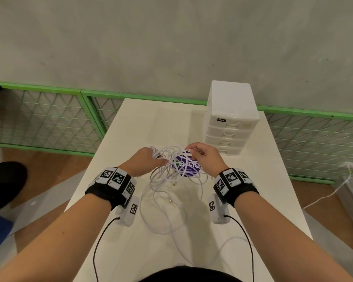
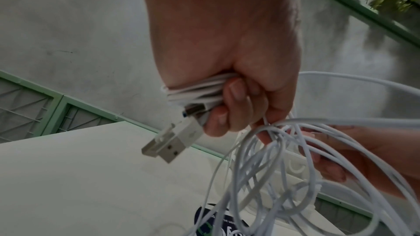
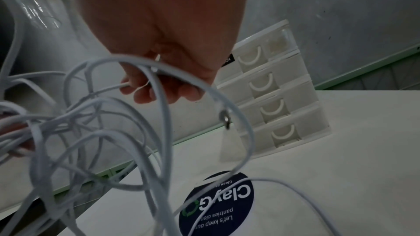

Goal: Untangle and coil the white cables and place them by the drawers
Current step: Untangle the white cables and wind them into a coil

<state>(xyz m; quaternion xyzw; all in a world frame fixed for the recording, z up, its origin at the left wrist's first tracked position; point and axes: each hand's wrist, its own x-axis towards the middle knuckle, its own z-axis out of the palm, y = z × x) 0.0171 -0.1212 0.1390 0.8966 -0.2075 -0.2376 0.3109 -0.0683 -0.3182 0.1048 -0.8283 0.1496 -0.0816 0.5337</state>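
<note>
Left hand (image 1: 144, 159) fist wrapped tight around a bundle of white cables (image 1: 171, 180), USB plug (image 2: 172, 141) sticking out below the fingers. Right hand (image 1: 205, 157) grip pinching one strand at the top of the tangle, centre frame. Loose loops hang down onto the counter (image 1: 253, 190), over a dark round sticker (image 3: 218, 204). Drawers (image 1: 230, 119) upper right of the tangle.
</note>
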